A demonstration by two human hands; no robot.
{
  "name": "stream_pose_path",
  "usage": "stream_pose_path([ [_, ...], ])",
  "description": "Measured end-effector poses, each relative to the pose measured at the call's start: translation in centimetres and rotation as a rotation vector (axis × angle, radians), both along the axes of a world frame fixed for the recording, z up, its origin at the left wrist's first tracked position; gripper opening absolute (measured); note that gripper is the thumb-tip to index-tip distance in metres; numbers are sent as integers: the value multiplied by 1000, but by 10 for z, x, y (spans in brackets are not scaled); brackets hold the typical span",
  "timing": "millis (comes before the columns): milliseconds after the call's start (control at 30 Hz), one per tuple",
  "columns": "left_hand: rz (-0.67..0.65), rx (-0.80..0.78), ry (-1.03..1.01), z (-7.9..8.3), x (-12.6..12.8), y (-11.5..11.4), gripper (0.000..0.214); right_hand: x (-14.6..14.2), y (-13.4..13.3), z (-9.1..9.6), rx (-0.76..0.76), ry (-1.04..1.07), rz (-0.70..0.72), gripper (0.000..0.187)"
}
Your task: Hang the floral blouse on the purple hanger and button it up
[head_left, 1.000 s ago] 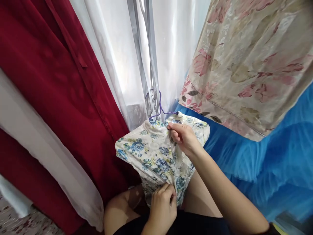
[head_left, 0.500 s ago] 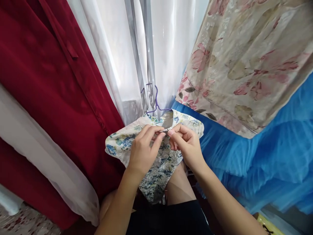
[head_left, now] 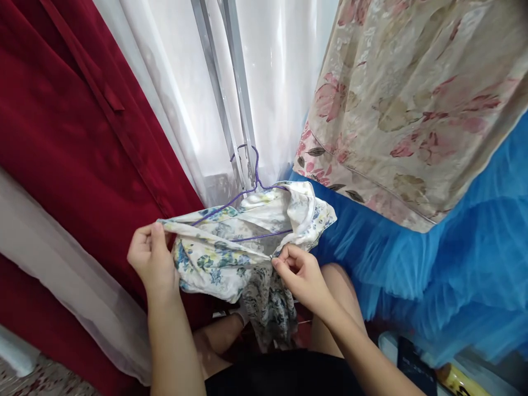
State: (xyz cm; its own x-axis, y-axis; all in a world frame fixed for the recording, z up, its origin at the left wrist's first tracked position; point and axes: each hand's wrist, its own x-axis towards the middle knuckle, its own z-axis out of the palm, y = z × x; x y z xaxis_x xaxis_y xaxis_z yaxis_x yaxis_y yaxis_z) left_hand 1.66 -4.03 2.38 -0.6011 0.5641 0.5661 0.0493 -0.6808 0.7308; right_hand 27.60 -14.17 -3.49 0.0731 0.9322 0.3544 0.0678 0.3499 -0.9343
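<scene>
A white blouse with a blue, green and yellow floral print point(head_left: 214, 269) hangs from a thin purple hanger point(head_left: 258, 165). My left hand point(head_left: 152, 258) is closed on the blouse's edge at the left, pulling it out sideways. At the front of the neckline, my right hand point(head_left: 299, 275) pinches the fabric between thumb and fingertips. A taut fold runs between both hands. The neck opening gapes wide, and the hanger's lower bar shows inside it. Darker patterned cloth of the same garment droops below, between my legs.
Grey metal poles point(head_left: 235, 71) stand behind the hanger, before a white curtain point(head_left: 276, 82). A dark red drape point(head_left: 82, 126) hangs at left. To the right are a beige floral cloth point(head_left: 396, 121) and blue tulle point(head_left: 371, 264). A yellow object point(head_left: 457, 379) lies at lower right.
My hands were together at the front of the neckline. My left hand has moved left to the blouse's edge, my right hand slightly down, and the neck opening is now stretched wide.
</scene>
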Motion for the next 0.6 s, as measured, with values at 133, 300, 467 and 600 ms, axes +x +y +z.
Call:
stream_pose_path([
  [133, -279, -272, -433, -79, -3, 18, 29, -6, -5, -9, -58, 118, 38, 29],
  [300, -396, -449, -477, -163, 48, -10, 38, 7, -1, -42, -129, 457, -207, 33],
  [467, -553, -497, -444, -172, 86, -36, 42, 45, -4, -85, -186, 717, -373, 37],
  [600, -692, -370, -308, -134, 113, -57, 36, 61, -10, -101, -193, 682, -575, 28],
])
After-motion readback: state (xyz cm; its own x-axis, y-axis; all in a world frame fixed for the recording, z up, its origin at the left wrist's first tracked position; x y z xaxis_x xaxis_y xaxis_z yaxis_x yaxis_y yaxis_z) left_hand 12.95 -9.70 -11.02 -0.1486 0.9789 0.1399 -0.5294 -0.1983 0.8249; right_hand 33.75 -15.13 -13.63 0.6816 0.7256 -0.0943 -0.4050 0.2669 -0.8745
